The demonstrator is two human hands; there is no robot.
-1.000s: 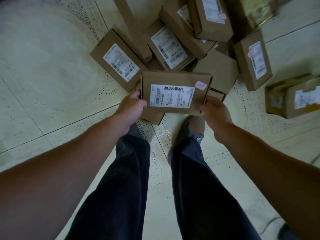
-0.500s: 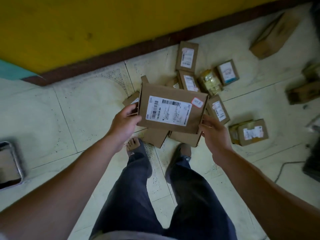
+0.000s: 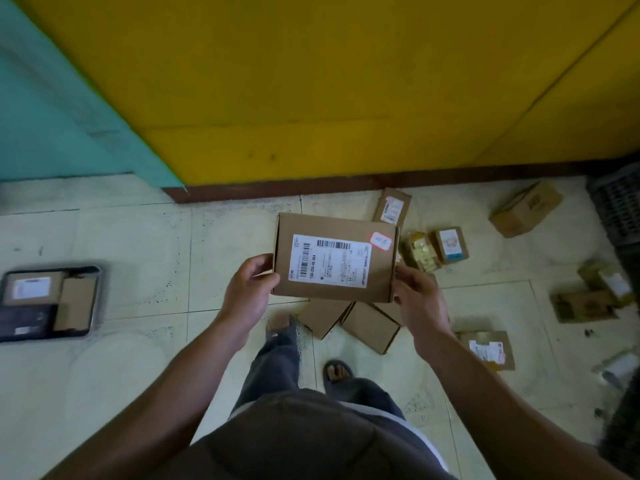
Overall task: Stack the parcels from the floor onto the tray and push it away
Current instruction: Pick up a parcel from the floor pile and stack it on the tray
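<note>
While open tiled floor stretches between the person and the tray at the left edge, that tray carries two cardboard parcels and one dark packet. One labelled parcel is held in mid-air ahead, with the left hand and right hand fingers gripping its side edges. About nine loose parcels lie scattered to the right, near the yellow wall.

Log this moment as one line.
left hand: grips brown cardboard parcel | right hand: grips it too | dark metal tray: on floor, holds parcels
</note>
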